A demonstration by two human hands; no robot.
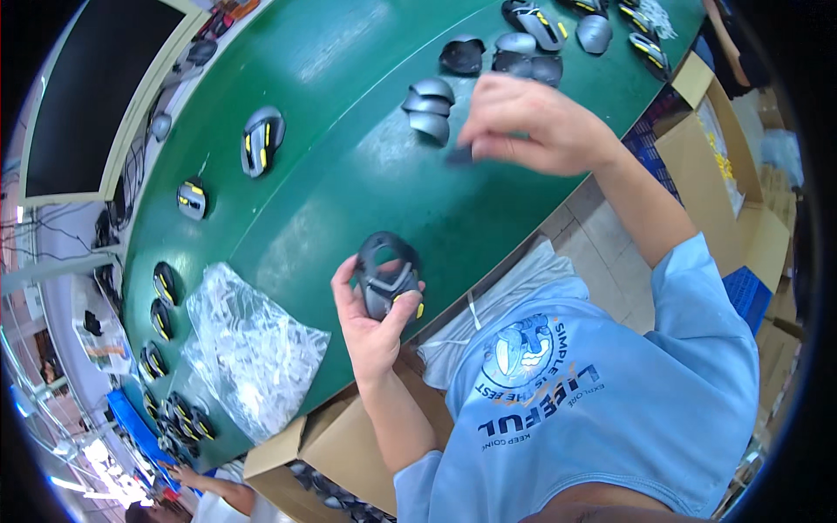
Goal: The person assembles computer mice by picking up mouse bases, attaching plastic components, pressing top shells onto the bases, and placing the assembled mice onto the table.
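My left hand (370, 342) holds a black and grey plastic housing (381, 284) above the near part of the green table. It looks like a computer mouse shell, with an open oval at one end and yellow side pieces; my thumb presses on its side. Farther right, over the table, my right hand (539, 126) is smeared by motion. Its fingers pinch a small dark piece (459, 155) whose kind I cannot make out. Just left of this hand lies a stack of curved grey shells (429, 111).
More mouse housings (262, 142) sit along the green table (305, 231). A clear bag of white strips (253, 349) lies at left. Cardboard boxes (711, 152) stand right and below the table edge. A monitor (100, 96) is far left; another person's arm (214, 486) reaches in lower left.
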